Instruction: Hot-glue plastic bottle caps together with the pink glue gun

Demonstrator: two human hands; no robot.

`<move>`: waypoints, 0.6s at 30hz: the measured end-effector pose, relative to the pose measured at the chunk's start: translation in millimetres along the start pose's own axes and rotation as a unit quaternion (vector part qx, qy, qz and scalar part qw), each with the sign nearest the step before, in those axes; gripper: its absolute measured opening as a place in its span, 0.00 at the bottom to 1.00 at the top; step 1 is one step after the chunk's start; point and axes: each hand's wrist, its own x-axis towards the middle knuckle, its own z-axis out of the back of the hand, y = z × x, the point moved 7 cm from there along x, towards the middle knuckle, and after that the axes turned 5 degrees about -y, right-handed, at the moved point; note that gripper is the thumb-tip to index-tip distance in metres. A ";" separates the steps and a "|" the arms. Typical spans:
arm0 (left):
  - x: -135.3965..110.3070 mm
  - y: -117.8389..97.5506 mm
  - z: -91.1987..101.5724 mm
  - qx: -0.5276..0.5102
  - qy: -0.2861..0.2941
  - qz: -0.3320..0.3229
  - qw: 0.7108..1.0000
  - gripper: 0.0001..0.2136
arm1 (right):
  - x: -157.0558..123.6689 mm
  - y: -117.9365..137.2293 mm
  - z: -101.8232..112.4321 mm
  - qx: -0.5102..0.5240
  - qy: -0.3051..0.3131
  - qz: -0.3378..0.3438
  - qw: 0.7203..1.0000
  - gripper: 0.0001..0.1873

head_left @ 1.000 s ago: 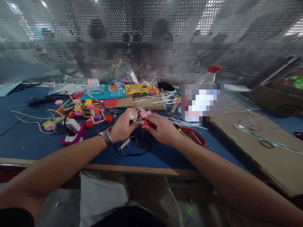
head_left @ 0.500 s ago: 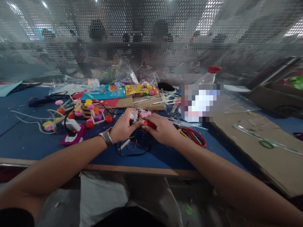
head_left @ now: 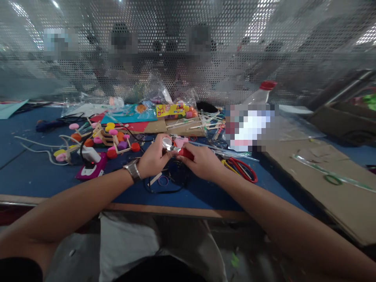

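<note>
My left hand (head_left: 153, 159), with a metal watch on the wrist, is closed around a small white, shiny object (head_left: 167, 142) held above the blue table (head_left: 35, 176). My right hand (head_left: 202, 161) is closed on a red-handled tool (head_left: 186, 153), whose tip meets the white object. The two hands touch at the fingertips. Under them lie a black cable loop (head_left: 164, 190), a small ring and a wooden stick.
Coloured caps and stick frames (head_left: 110, 139) lie left of my hands beside a white plug on a pink block (head_left: 89, 162). Red-handled scissors (head_left: 242, 170) lie to the right, cardboard sheets (head_left: 329, 184) further right. Craft packets and a red-capped bottle (head_left: 261, 92) stand behind. People sit beyond the perforated screen.
Both hands have stayed together over the same spot; the white object sits slightly higher between the fingers. Nothing else has moved.
</note>
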 end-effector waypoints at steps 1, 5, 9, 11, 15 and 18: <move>-0.1 0.1 0.1 -0.001 -0.002 0.001 1.000 0.23 | -0.1 0.5 0.1 -0.002 0.000 0.000 1.000 0.15; -0.5 0.2 -0.1 -0.008 -0.003 0.008 1.000 0.23 | -0.3 0.9 -0.1 -0.007 0.003 -0.005 1.000 0.15; -0.1 -0.2 0.8 -0.016 -0.007 0.012 1.000 0.21 | -0.4 0.0 0.3 -0.003 -0.001 -0.010 1.000 0.15; 0.3 -0.8 1.5 -0.017 -0.006 0.013 1.000 0.22 | -0.5 -0.4 -0.1 -0.001 0.001 -0.010 1.000 0.15; 1.4 -2.1 2.6 -0.010 0.001 0.020 1.000 0.21 | -0.4 -0.4 -0.4 0.004 0.005 -0.008 1.000 0.15; 2.3 -3.4 2.9 -0.009 0.004 0.023 1.000 0.20 | -0.2 -0.2 0.4 0.004 0.003 -0.009 1.000 0.15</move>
